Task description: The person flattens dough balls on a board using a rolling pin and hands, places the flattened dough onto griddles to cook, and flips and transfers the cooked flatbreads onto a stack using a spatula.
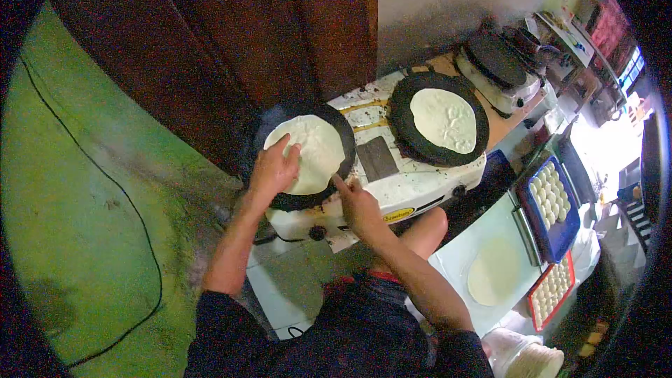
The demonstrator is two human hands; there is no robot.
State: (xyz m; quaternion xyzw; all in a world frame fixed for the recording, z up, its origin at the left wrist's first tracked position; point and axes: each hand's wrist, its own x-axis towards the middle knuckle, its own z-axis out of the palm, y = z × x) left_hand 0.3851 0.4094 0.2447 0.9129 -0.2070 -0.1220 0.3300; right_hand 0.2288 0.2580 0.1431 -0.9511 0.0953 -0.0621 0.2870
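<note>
My left hand [275,170] is over the near-left part of a pale round flatbread [318,143], its fingers apart and touching the top. That flatbread lies on a round black griddle [348,124] on the left burner. My right hand [361,211] is closed at the flatbread's lower right edge; whatever its fingers pinch is too small to make out. On the right burner, a second flatbread [444,119] with a bubbled, wrinkled surface lies on another black griddle [404,141].
The white two-burner stove [427,185] has a dark square plate [377,158] between its griddles. To the right, a thin dough round [492,273] lies on a pale board [448,259]. Dough balls fill a blue tray [565,238] and a red-rimmed tray [535,311]. Stacked flatbreads [535,362] stand below.
</note>
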